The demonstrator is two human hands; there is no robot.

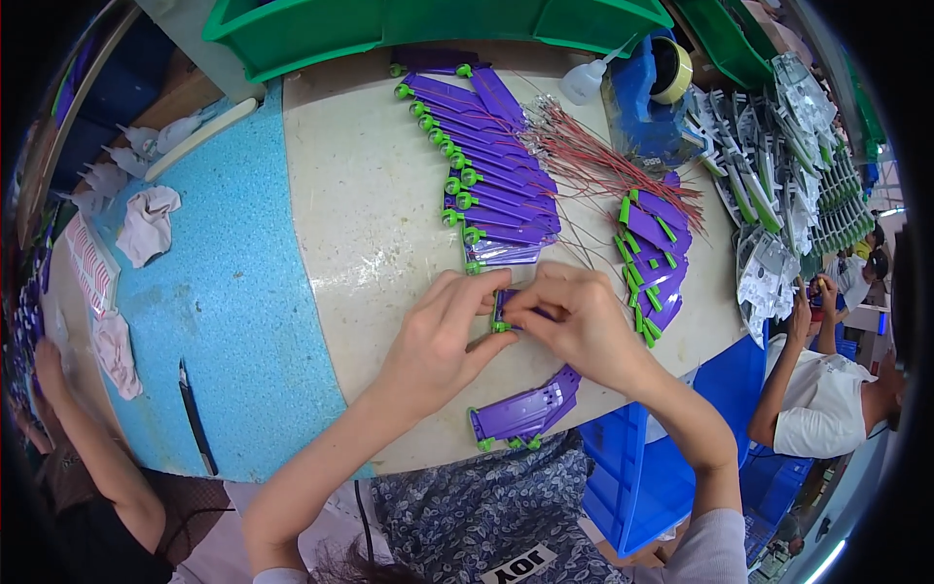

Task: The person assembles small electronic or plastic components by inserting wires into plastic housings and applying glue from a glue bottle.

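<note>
My left hand (443, 326) and my right hand (584, 321) meet over the pale worktable (360, 195). Between their fingertips they pinch a small purple plastic part with a green end (501, 311), partly hidden by the fingers. Just beyond them, a long overlapping row of purple plastic parts with green round ends (506, 200) runs away from me. On the right is a second cluster of purple parts with green pieces (666, 243). Thin red wires (608, 161) lie bundled beyond it. Close to the table's front edge rest a few more purple parts (525, 411).
Green bins (448, 29) line the back, near a white squeeze bottle (584, 83) and a blue tape dispenser (632, 88). Silver-grey parts (778, 185) pile up at right. Tweezers (197, 419) and cloths (148, 226) lie on the blue mat (243, 292). Other people sit at both sides.
</note>
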